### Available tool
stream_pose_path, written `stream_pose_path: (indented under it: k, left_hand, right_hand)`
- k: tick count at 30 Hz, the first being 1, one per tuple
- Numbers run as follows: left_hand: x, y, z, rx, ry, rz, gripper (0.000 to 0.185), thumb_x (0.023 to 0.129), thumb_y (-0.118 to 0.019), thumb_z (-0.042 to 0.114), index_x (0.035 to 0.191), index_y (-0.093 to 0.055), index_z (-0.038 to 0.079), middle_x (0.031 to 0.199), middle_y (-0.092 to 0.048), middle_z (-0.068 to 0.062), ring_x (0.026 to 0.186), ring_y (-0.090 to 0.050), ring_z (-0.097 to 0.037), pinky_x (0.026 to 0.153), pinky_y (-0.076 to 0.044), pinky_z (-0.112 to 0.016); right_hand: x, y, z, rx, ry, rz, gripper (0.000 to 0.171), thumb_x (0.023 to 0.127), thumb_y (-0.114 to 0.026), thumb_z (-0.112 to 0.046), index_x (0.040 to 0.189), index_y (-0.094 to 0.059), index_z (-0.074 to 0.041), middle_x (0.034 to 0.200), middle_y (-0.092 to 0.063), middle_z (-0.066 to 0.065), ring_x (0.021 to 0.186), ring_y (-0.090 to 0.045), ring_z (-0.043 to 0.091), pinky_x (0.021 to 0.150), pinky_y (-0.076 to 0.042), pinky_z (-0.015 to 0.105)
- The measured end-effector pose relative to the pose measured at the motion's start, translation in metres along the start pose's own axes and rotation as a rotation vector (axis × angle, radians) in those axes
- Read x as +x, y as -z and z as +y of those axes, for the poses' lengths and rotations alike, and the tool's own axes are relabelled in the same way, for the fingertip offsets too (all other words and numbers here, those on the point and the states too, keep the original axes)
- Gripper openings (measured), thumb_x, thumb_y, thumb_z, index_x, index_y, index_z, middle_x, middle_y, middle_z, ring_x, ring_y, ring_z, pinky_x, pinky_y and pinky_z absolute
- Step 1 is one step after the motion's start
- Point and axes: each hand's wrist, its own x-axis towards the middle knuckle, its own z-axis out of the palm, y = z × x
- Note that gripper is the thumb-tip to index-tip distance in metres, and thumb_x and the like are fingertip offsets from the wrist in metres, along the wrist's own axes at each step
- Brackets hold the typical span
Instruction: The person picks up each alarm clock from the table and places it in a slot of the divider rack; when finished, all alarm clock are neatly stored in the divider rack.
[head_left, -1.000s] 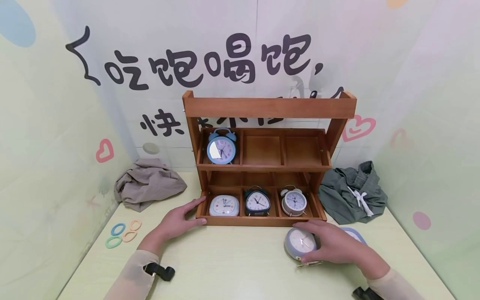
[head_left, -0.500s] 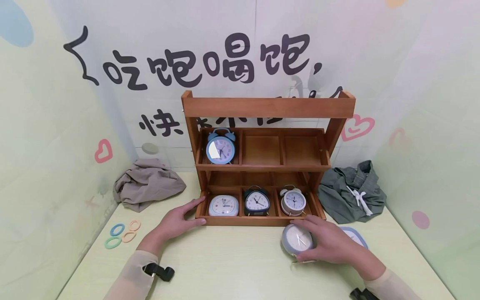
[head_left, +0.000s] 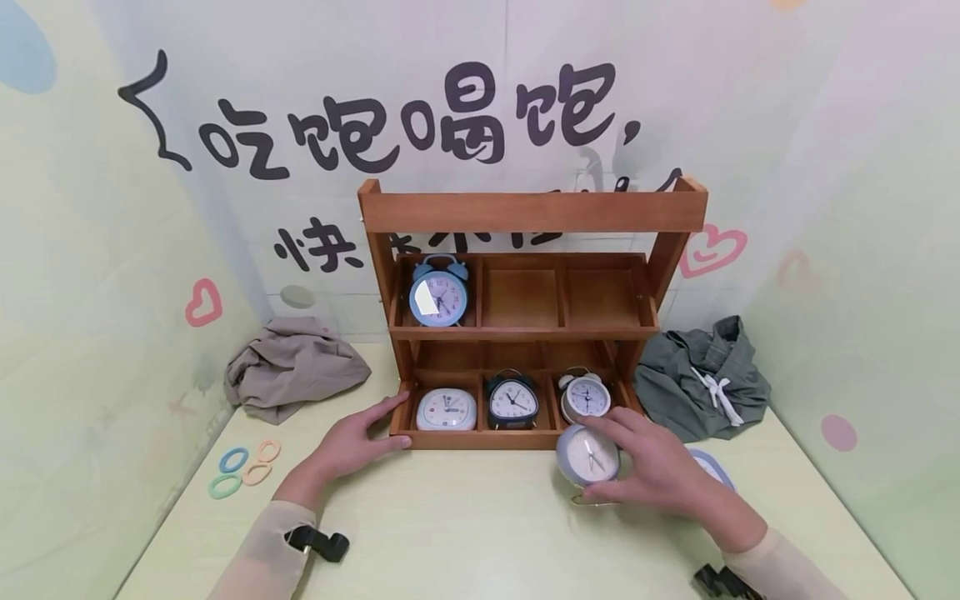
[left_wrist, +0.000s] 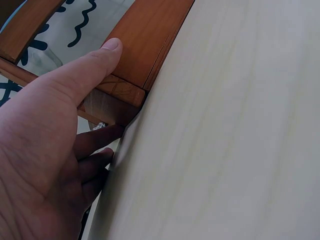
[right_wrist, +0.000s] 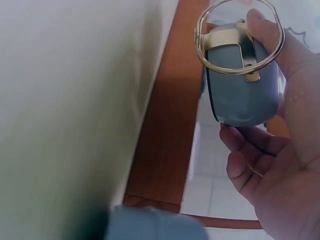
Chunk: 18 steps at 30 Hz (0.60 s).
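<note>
From the head view, the right hand (head_left: 656,471) grips a round grey-blue clock (head_left: 588,456) by its rim, face toward the person, just in front of the wooden shelf rack's (head_left: 525,212) lower right corner; the left hand (head_left: 352,442) lies with relaxed fingers against the rack's lower left corner, thumb along the front edge, likely to steady it; the lower row holds a white square clock (head_left: 446,409), a black clock (head_left: 513,402) and a twin-bell clock (head_left: 586,394), the upper left compartment a blue twin-bell clock (head_left: 438,293); another clock (head_left: 708,468) lies on the surface (head_left: 480,533) behind the right hand.

In the left wrist view, the thumb (left_wrist: 87,70) presses flat on the rack's front rail (left_wrist: 145,45); nothing is grasped.

The right wrist view shows fingers (right_wrist: 252,157) and thumb curled round the clock's (right_wrist: 242,90) grey body, its brass wire stand (right_wrist: 235,37) folded out, held clear of the surface.
</note>
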Motion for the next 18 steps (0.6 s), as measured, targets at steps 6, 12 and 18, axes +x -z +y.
stream_pose_path:
  k: [6, 12, 18]
  left_hand:
    - [0.000, 0.000, -0.002, -0.004, 0.006, 0.003, 0.089, 0.089, -0.081, 0.075, 0.168, -0.048, 0.049, 0.171, -0.049, -0.015, 0.157, -0.045, -0.046, 0.125, -0.037, -0.070]
    - [0.000, 0.000, -0.003, -0.014, -0.007, 0.004, 0.088, 0.090, -0.082, 0.074, 0.168, -0.048, 0.050, 0.171, -0.048, -0.015, 0.158, -0.044, -0.045, 0.126, -0.036, -0.069]
    - [0.000, -0.001, -0.003, -0.003, -0.010, 0.006, 0.088, 0.091, -0.081, 0.073, 0.168, -0.047, 0.049, 0.171, -0.048, -0.015, 0.157, -0.044, -0.046, 0.125, -0.036, -0.070]
  right_hand:
    - [0.019, 0.011, -0.005, 0.000, 0.049, 0.069, 0.101, 0.068, -0.097, -0.076, 0.149, -0.071, -0.022, 0.114, -0.061, -0.009, 0.093, -0.055, 0.007, 0.069, -0.054, 0.030]
    - [0.041, 0.030, -0.009, -0.017, 0.069, 0.095, 0.100, 0.071, -0.097, -0.074, 0.151, -0.069, -0.020, 0.117, -0.064, -0.003, 0.096, -0.057, 0.011, 0.069, -0.056, 0.031]
    - [0.066, 0.049, -0.012, -0.054, 0.091, 0.115, 0.101, 0.071, -0.101, -0.067, 0.154, -0.066, -0.019, 0.119, -0.065, 0.002, 0.100, -0.060, 0.016, 0.069, -0.059, 0.035]
